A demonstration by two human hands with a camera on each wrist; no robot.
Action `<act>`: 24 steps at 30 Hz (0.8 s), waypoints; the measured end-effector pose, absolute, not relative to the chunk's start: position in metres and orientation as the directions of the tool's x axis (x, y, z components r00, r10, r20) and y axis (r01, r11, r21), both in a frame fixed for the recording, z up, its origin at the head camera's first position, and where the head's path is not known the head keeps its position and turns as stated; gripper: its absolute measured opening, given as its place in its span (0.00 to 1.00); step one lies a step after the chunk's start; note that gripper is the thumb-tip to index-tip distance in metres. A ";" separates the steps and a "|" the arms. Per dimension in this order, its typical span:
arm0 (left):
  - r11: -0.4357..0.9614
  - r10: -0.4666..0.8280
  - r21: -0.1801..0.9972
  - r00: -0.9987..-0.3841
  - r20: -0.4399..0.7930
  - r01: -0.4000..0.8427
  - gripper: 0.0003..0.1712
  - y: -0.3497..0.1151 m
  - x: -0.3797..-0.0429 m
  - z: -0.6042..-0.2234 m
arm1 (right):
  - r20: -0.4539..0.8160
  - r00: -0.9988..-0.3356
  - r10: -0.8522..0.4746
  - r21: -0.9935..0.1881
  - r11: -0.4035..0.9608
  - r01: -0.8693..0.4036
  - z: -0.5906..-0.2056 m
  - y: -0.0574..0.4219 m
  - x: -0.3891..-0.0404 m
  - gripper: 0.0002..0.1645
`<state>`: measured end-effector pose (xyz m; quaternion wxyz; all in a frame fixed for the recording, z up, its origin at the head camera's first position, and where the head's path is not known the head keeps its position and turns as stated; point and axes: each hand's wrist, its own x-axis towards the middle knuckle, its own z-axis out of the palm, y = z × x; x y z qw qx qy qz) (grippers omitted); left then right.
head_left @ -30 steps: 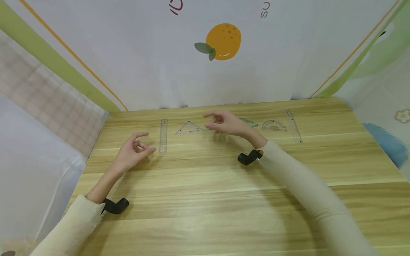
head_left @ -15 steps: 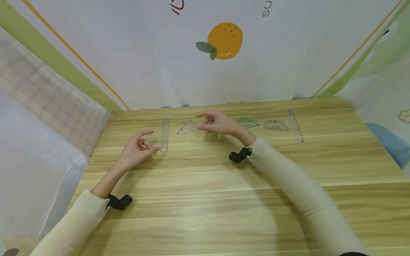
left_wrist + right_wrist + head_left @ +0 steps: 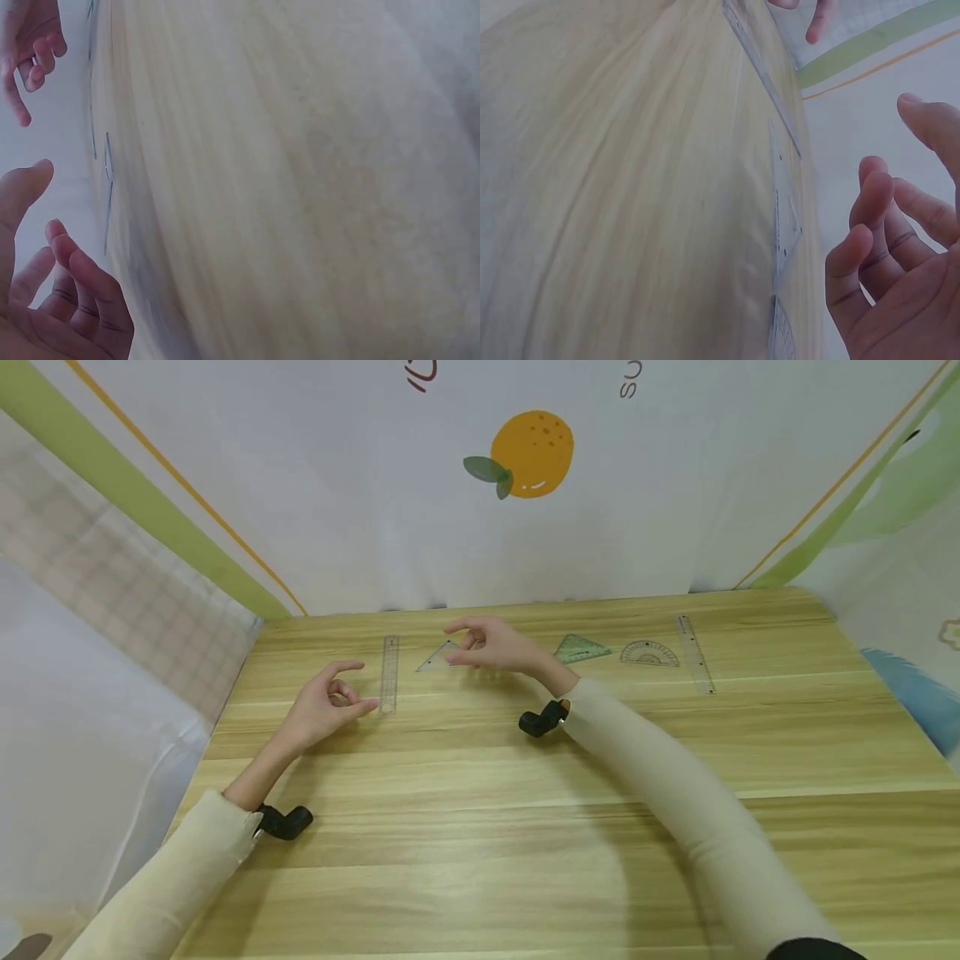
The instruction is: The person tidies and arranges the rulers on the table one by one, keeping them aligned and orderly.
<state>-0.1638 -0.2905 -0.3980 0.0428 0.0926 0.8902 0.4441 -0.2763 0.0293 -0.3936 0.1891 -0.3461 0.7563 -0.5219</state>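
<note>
In the head view my left hand [image 3: 318,706] hovers over the table with thumb and index finger apart. Its thumb tip overlaps the lower left edge of a clear ruler [image 3: 389,672]. My right hand [image 3: 491,645] is over a clear set square [image 3: 433,660], hiding its right part; the fingers are loosely bent. Both palms show bare in the wrist views. The right wrist view has the ruler [image 3: 765,79], the set square [image 3: 784,214] and part of another clear, marked piece [image 3: 782,330] lying in a row beyond the hand.
Farther right on the wooden table [image 3: 450,827] lie a green set square [image 3: 581,648], a clear protractor [image 3: 649,652] and a second clear ruler [image 3: 696,653]. A white printed cloth [image 3: 637,510] stands along the back edge, with more cloth at both sides.
My right hand has moved left from beside the clear set square to over it, uncovering the green set square. My left hand has shifted slightly toward the ruler.
</note>
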 end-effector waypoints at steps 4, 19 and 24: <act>0.602 0.201 0.787 -0.980 0.011 0.132 0.41 -0.292 -0.165 -0.399 | 0.078 -0.680 -0.729 -0.925 0.202 -0.323 -0.395 0.022 -0.277 0.35; 0.590 0.200 0.796 -0.980 0.020 0.137 0.41 -0.291 -0.166 -0.401 | 0.086 -0.677 -0.731 -0.922 0.200 -0.332 -0.398 0.010 -0.277 0.36; 0.584 0.202 0.801 -0.979 0.015 0.133 0.42 -0.288 -0.164 -0.400 | 0.089 -0.675 -0.732 -0.925 0.190 -0.328 -0.399 0.011 -0.276 0.36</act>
